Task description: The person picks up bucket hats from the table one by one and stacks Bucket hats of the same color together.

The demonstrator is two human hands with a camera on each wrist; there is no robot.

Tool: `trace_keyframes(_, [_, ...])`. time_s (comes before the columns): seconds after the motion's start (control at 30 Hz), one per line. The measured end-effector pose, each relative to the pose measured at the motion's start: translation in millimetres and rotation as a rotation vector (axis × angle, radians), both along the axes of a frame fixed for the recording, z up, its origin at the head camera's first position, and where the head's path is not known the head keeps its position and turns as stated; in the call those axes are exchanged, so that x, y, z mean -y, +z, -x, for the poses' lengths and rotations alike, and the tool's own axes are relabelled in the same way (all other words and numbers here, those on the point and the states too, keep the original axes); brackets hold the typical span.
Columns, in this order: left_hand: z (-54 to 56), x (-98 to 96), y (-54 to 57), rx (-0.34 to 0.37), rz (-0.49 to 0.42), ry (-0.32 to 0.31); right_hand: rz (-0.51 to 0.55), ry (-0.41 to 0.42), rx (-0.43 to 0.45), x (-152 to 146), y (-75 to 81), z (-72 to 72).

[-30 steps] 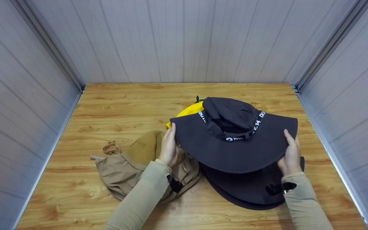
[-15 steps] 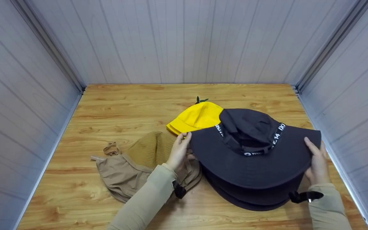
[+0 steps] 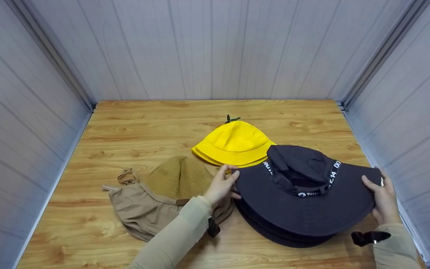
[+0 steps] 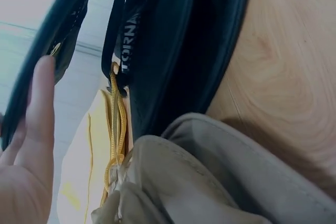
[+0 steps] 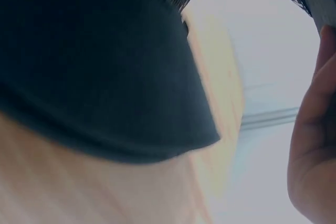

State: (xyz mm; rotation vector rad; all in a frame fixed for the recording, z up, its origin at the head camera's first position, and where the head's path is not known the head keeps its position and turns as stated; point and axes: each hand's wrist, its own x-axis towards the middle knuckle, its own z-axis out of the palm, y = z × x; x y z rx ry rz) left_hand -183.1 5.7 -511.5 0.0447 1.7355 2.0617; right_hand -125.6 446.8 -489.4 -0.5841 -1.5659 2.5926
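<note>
A dark wide-brimmed hat [image 3: 304, 215] with a lettered band is held by both hands over more dark hats [image 3: 261, 232]. My left hand [image 3: 220, 188] pinches the brim's left corner, and my right hand [image 3: 385, 200] grips its right corner, thumb on top. In the left wrist view, the held brim [image 4: 39, 51] is apart from the dark brims [image 4: 173, 61] below. The right wrist view has a lower dark brim [image 5: 105, 72] near the table, with my hand [image 5: 312, 150] at the right edge. Beside my left hand lie tan hats [image 3: 136, 211] with a mustard textured crown.
Yellow bucket hats [image 3: 233, 140] with a green leafy tip lie behind, partly overlapped by the dark hat. A strap loop [image 3: 127, 176] sticks out at the tan hats' left. Pale panel walls [image 3: 215, 48] enclose the wooden table [image 3: 144, 119] at back and sides.
Both hands have carried the dark hat rightward and toward me, down over the other dark hats. More of the yellow hats has come into view.
</note>
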Motion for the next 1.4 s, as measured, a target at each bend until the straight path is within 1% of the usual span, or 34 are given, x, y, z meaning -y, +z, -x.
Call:
trace_keyframes(0.1, [1.4, -1.1, -3.9, -0.034, 0.093, -0.009, -0.044, 0.019, 0.037, -5, -7.9, -1.6])
trace_keyframes(0.2, [2.8, -0.6, -8.2, -0.031, 0.148, -0.015, -0.106, 0.046, 0.095, -7, -16.3, -2.9])
trace_keyframes(0.3, [3.8, 1.3, -12.8, -0.008, 0.175, -0.012, -0.153, 0.062, 0.162, -5, -24.2, -2.9])
trace_keyframes(0.5, [4.9, 4.9, -23.2, -0.013, 0.228, -0.009, -0.213, 0.069, 0.255, 0, -36.9, 0.3])
trace_keyframes(0.57, [5.5, 5.5, -24.2, -0.010, 0.237, -0.017, -0.242, 0.068, 0.280, 2, -40.0, 0.8])
trace_keyframes(0.67, [6.6, 6.1, -24.7, -0.009, 0.251, -0.028, -0.251, 0.060, 0.312, 4, -43.9, 1.2])
trace_keyframes(0.83, [7.8, 6.9, -27.1, -0.002, 0.275, -0.031, -0.264, 0.082, 0.335, 6, -48.6, 1.6])
trace_keyframes(1.03, [6.8, 6.5, -27.0, 0.001, 0.297, -0.023, -0.255, 0.077, 0.336, 7, -52.8, 2.7])
trace_keyframes(1.17, [5.7, 5.9, -26.0, 0.003, 0.297, -0.012, -0.292, 0.100, 0.340, 7, -55.2, 2.8])
trace_keyframes(1.4, [5.3, 6.6, -27.8, 0.000, 0.293, -0.008, -0.307, 0.079, 0.353, 7, -58.3, 3.7])
